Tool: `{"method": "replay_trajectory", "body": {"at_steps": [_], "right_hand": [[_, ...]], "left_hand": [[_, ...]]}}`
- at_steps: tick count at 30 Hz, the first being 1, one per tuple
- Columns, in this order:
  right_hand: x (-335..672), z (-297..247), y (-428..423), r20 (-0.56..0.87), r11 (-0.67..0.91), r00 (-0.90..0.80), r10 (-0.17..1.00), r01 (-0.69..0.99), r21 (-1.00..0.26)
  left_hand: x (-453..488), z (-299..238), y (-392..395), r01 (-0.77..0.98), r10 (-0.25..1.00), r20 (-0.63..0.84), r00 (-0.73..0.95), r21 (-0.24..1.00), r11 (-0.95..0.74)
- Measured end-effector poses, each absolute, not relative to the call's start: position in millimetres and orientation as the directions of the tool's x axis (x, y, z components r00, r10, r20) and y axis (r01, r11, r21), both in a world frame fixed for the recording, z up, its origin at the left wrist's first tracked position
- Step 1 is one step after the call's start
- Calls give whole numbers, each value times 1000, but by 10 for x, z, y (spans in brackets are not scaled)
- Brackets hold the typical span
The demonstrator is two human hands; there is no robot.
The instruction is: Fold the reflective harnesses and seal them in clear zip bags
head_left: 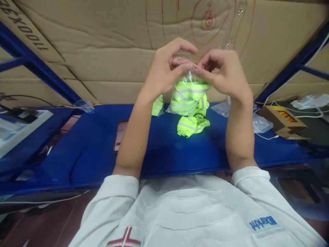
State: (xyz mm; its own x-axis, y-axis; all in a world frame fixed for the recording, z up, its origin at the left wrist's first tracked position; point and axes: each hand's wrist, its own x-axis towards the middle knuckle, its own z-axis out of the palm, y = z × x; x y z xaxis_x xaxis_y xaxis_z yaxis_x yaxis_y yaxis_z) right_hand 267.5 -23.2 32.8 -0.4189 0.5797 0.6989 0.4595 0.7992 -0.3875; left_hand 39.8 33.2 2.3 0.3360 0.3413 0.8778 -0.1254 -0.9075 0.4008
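Note:
A clear plastic bag (183, 97) hangs upright above the blue table, filled with neon yellow-green strips that carry a silver-grey band. My left hand (171, 63) pinches the bag's top edge between thumb and fingers. On the other side my right hand (222, 70) is closed on the same edge, its thumb close to the left one. Below and in front of the bag lies a loose rolled neon reflective strip (189, 127). Another neon roll (202, 107) sits just behind it, partly hidden. Further left, a bagged neon roll (157, 105) shows beside my left forearm.
A phone (119, 136) lies on the blue table (164, 156) by my left forearm. Empty-looking plastic bags (260, 123) and a brown cardboard box (281, 120) are at the right, among white cables. A clear cup (84, 105) stands back left. Cardboard (108, 51) walls the back.

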Motion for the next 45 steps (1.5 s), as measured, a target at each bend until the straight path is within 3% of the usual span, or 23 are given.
{"method": "replay_trajectory", "body": {"at_steps": [4, 11, 16, 22, 27, 33, 45], "right_hand": [[2710, 327, -193, 710, 799, -419, 566, 492, -346], [2740, 354, -248, 707, 807, -424, 566, 461, -369], [2713, 382, -316, 611, 743, -449, 652, 540, -396], [2718, 395, -329, 577, 723, -458, 676, 563, -400], [2749, 376, -296, 567, 745, -484, 667, 444, -497], [2730, 349, -224, 522, 734, -527, 670, 370, -570], [2759, 307, -105, 477, 680, -486, 733, 497, -539]], "left_hand": [[304, 58, 161, -93, 517, 752, 410, 598, -796], [229, 28, 265, 117, 679, 636, 366, 693, -712], [289, 34, 188, 100, 662, 660, 354, 677, -729], [267, 75, 74, 65, 665, 645, 376, 698, -713], [204, 169, -90, 47, 654, 596, 465, 721, -691], [259, 204, -151, 147, 687, 588, 426, 705, -694], [460, 39, 97, 198, 653, 676, 340, 628, -753]]}}
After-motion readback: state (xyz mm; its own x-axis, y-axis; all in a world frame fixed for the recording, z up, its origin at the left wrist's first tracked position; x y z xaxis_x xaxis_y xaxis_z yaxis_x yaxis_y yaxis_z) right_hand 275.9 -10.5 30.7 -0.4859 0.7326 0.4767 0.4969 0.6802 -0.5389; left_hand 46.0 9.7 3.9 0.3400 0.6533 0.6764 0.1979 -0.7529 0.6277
